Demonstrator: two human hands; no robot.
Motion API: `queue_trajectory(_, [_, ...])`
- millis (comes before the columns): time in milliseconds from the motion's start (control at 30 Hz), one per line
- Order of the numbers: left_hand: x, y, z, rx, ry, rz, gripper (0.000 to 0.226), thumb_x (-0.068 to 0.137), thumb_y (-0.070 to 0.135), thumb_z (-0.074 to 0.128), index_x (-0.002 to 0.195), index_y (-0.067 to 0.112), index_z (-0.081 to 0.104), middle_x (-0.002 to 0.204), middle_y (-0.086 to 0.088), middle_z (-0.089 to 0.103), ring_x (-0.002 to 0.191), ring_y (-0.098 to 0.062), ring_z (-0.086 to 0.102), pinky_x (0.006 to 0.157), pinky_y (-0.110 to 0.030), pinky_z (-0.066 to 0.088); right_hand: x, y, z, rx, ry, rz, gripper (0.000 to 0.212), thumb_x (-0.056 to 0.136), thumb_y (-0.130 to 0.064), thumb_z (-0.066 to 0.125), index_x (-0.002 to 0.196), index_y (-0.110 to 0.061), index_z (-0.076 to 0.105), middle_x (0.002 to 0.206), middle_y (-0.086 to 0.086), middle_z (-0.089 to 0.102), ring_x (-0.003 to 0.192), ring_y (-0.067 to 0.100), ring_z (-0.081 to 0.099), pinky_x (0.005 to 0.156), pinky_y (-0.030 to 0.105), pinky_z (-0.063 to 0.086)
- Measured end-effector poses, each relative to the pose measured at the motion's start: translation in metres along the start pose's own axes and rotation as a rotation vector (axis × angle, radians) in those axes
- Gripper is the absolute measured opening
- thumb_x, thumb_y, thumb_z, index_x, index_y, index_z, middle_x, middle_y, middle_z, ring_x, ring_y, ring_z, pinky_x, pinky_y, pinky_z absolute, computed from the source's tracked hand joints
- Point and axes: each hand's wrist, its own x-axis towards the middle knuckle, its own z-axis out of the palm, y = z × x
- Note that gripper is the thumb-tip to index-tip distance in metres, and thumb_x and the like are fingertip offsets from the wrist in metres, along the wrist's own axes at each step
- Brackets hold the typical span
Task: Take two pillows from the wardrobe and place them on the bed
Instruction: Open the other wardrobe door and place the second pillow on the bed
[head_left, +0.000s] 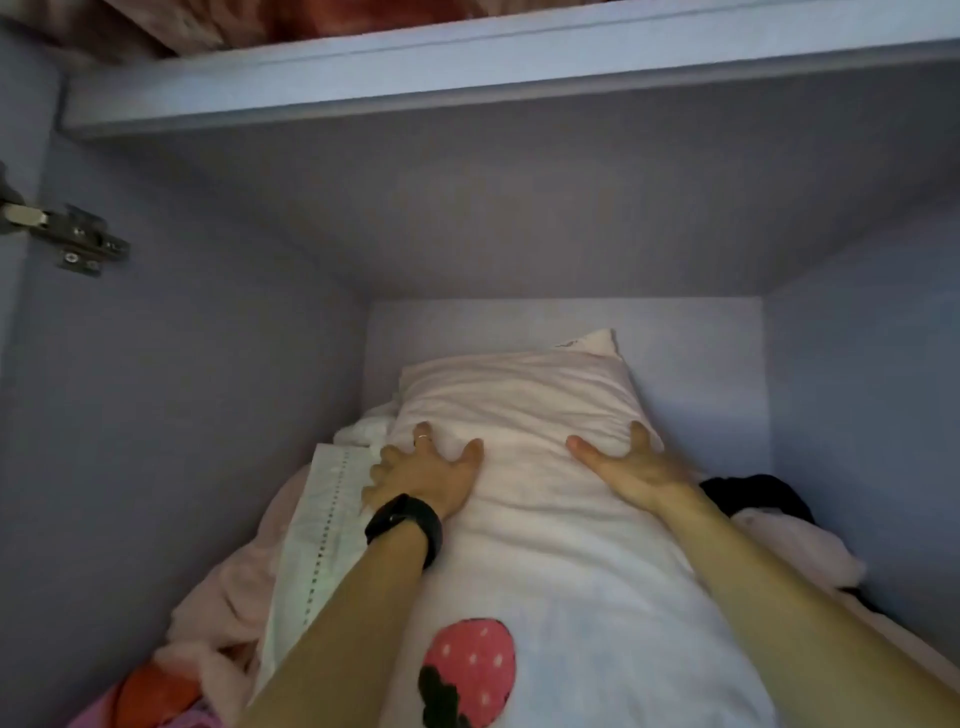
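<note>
- Pillow (519, 395): I see it inside the wardrobe (182, 389), in the compartment under the upper shelf (467, 67). It lies on top of the pile, its far end close to the back wall.
- White bedding with a strawberry print (571, 597) lies under the pillow's near end and runs toward me.
- A folded white sheet (317, 519) and pink fabric (223, 587) are packed along the left of the pile. A black cloth (753, 493) sits at the right.
- My left hand (421, 478) is on the pillow's left side, thumb on top, fingers (423, 431) spread and curling over the edge, gripping it.
- My right hand (634, 470) grips the right side, thumb splayed on top, fingers (640, 434) dug into the fabric.
- A black wristband (405, 525) circles my left wrist.
- A metal hinge (67, 239) is fixed to the left wall.
- A ring (423, 439) shows on one left finger.
</note>
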Motion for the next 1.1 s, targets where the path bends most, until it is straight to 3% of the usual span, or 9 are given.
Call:
queue_trajectory(67, [0.006, -0.006, 0.019, -0.003, 0.011, -0.043, 0.099, 0.075, 0.092, 0.025, 0.156, 0.041, -0.002, 0.162, -0.02, 0.011, 0.143, -0.043, 0.025, 0.114, -0.057, 0.02, 0.003, 0.009, 0.019, -0.016, 0.05, 0.057, 0.134, 0.041, -0.108, 0.031, 0.154, -0.045, -0.005, 0.165, 0.012, 0.012, 0.148, 0.038, 0.023, 0.117, 0.05, 0.028])
queue_trajectory(133, [0.009, -0.008, 0.03, 0.011, 0.047, -0.052, 0.103, 0.073, 0.094, 0.023, 0.156, 0.042, -0.006, 0.16, -0.022, 0.017, 0.141, -0.042, 0.026, 0.113, -0.057, 0.019, 0.002, 0.016, 0.032, 0.0, 0.095, 0.068, 0.126, 0.048, -0.106, 0.035, 0.153, -0.049, -0.006, 0.165, 0.011, 0.01, 0.146, 0.039, 0.026, 0.115, 0.052, 0.03])
queue_trajectory(300, [0.009, -0.011, 0.03, -0.001, 0.143, 0.024, 0.099, 0.073, 0.091, 0.037, 0.154, 0.04, 0.013, 0.14, -0.02, 0.038, 0.126, -0.039, 0.041, 0.105, -0.05, 0.03, 0.004, 0.018, 0.032, -0.069, 0.137, 0.055, 0.11, 0.063, -0.096, 0.044, 0.153, -0.046, 0.004, 0.16, 0.016, 0.017, 0.14, 0.041, 0.032, 0.11, 0.049, 0.036])
queue_trajectory(500, [-0.004, -0.001, 0.011, -0.035, 0.283, 0.23, 0.081, 0.082, 0.073, 0.055, 0.149, 0.033, 0.033, 0.136, -0.018, 0.04, 0.122, -0.039, 0.044, 0.099, -0.047, 0.042, -0.013, 0.006, 0.017, -0.114, 0.278, -0.098, 0.076, 0.084, -0.063, 0.061, 0.144, -0.028, 0.033, 0.137, 0.019, 0.036, 0.125, 0.042, 0.044, 0.095, 0.045, 0.044])
queue_trajectory(733, [-0.058, 0.023, -0.06, -0.192, 0.464, 0.346, 0.075, 0.085, 0.066, 0.06, 0.147, 0.035, 0.033, 0.129, -0.009, 0.037, 0.115, -0.033, 0.046, 0.091, -0.043, 0.047, -0.063, -0.024, -0.051, 0.037, 0.504, -0.306, 0.072, 0.084, -0.058, 0.065, 0.143, -0.034, 0.032, 0.13, 0.017, 0.037, 0.111, 0.045, 0.052, 0.089, 0.045, 0.047])
queue_trajectory(933, [-0.158, -0.002, -0.125, -0.138, 0.581, 0.293, 0.075, 0.081, 0.067, 0.062, 0.145, 0.038, 0.036, 0.125, -0.001, 0.038, 0.118, -0.029, 0.049, 0.092, -0.042, 0.048, -0.156, -0.028, -0.066, 0.275, 0.408, -0.368, 0.074, 0.077, -0.061, 0.071, 0.139, -0.041, 0.036, 0.136, 0.014, 0.037, 0.113, 0.044, 0.053, 0.091, 0.046, 0.044])
queue_trajectory(1100, [-0.26, -0.048, -0.167, 0.034, 0.707, 0.251, 0.074, 0.079, 0.069, 0.065, 0.142, 0.042, 0.036, 0.114, 0.004, 0.036, 0.11, -0.026, 0.052, 0.084, -0.033, 0.044, -0.245, -0.016, -0.026, 0.553, 0.301, -0.438, 0.072, 0.078, -0.052, 0.076, 0.138, -0.039, 0.037, 0.138, 0.013, 0.038, 0.104, 0.029, 0.049, 0.084, 0.035, 0.033])
